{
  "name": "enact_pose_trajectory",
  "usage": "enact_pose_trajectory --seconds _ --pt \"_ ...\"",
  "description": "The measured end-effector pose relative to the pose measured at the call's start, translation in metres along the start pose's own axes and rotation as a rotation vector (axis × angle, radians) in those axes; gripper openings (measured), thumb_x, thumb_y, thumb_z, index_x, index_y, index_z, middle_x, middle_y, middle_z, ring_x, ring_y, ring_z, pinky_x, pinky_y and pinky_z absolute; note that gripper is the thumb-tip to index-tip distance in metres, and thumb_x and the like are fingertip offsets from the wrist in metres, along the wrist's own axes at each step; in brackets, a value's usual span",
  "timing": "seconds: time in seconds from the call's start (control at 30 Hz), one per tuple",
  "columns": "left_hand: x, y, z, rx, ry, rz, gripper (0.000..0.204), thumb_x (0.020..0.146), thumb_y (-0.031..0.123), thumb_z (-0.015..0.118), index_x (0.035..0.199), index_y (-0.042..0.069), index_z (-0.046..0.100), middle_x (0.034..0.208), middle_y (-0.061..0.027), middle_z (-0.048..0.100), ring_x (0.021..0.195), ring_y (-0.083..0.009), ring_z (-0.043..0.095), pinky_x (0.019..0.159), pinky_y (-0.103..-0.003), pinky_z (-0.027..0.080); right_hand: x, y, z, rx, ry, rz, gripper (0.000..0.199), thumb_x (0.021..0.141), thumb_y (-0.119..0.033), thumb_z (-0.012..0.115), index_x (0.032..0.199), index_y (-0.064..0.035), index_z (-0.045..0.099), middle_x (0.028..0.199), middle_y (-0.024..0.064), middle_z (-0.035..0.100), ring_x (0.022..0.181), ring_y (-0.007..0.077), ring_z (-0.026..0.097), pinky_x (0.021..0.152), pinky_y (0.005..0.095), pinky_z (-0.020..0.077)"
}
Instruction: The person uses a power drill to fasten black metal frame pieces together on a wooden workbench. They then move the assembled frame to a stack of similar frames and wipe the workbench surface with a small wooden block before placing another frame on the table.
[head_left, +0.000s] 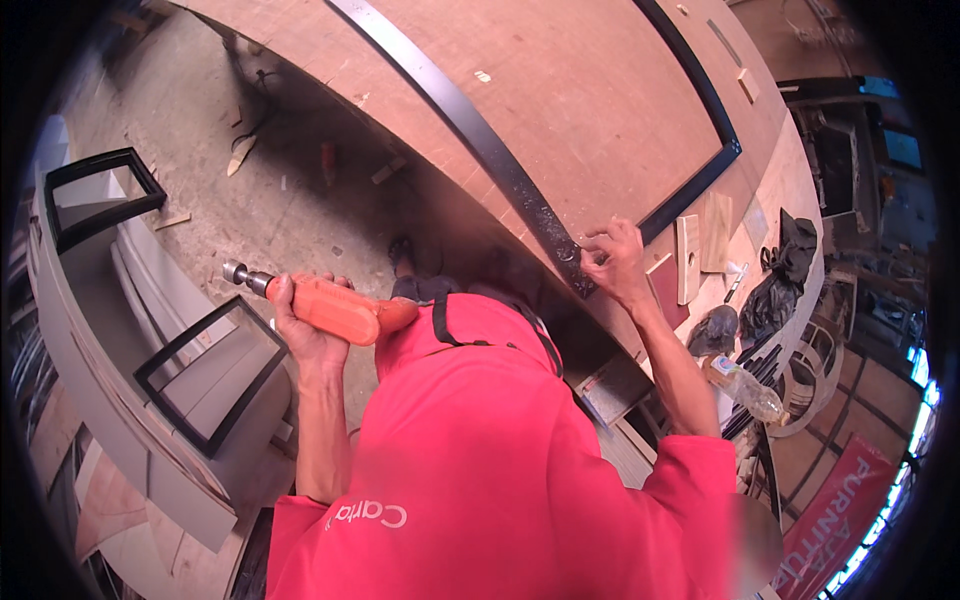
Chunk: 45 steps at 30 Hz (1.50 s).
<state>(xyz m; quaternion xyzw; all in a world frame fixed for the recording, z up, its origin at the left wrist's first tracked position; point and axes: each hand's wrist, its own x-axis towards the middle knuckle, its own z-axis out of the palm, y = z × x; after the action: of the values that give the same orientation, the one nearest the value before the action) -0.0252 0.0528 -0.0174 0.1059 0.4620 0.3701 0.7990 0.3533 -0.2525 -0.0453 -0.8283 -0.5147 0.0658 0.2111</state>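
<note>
Drill parked aside, frame corner pinched.
My left hand (305, 325) gripped the orange drill (330, 305) clear of the workbench (560, 90); right hand (612, 262) fingertips pinched the black frame (500, 165) corner, apparently steadying it.

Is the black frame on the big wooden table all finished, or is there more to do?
Done: the black frame lies on the wooden table, its far corner already joined. In hand: the left hand grips an orange drill held away from the table, while the right hand pinches something small at the frame's near end. Left: the drill hasn't touched that end. I can't tell how much remains.
</note>
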Motion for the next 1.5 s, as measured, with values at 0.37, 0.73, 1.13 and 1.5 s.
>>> enact_pose_trajectory --seconds 0.37,0.73,1.13,1.5 --pt "0.004 0.020 -0.007 -0.068 -0.014 0.105 0.033 0.099 0.045 0.072 0.100 0.012 0.064 0.091 -0.0106 0.067 0.088 -0.0320 0.069 0.088 -0.051 0.060 0.047 -0.039 0.029 1.885 0.212 0.637 0.038 0.096 -0.008 0.064 0.134 0.0004 0.062 0.118 0.0214 0.073 0.093 0.0227 0.075 0.081 0.0321 0.0650" --pt "0.001 0.081 -0.035 -0.143 0.144 0.150 0.033 0.095 0.044 0.076 0.100 0.014 0.062 0.090 -0.0081 0.065 0.086 -0.0288 0.068 0.086 -0.050 0.060 0.232 -0.119 0.109 2.006 -0.064 1.142 0.053 0.111 -0.044 0.055 0.132 0.0034 0.060 0.130 0.0235 0.068 0.114 0.0378 0.070 0.097 0.0519 0.0619" --pt "-0.019 0.071 -0.023 -0.220 0.101 0.178 0.035 0.094 0.044 0.078 0.100 0.015 0.060 0.088 -0.0028 0.062 0.086 -0.0227 0.066 0.088 -0.049 0.059 0.401 -0.231 0.041 1.445 -0.230 0.389 0.064 0.112 -0.044 0.056 0.160 -0.0025 0.046 0.140 0.0193 0.067 0.120 0.0294 0.071 0.105 0.0458 0.0568" --pt "0.012 0.007 0.078 -0.123 -0.190 -0.078 0.026 0.101 0.036 0.075 0.103 0.013 0.063 0.095 -0.0046 0.069 0.098 -0.0244 0.071 0.101 -0.048 0.058 0.108 -0.239 0.052 1.059 -0.492 -0.225 0.120 0.079 -0.021 0.095 0.172 -0.0052 0.022 0.173 0.0216 0.036 0.160 0.0352 0.036 0.131 0.0453 0.0318"
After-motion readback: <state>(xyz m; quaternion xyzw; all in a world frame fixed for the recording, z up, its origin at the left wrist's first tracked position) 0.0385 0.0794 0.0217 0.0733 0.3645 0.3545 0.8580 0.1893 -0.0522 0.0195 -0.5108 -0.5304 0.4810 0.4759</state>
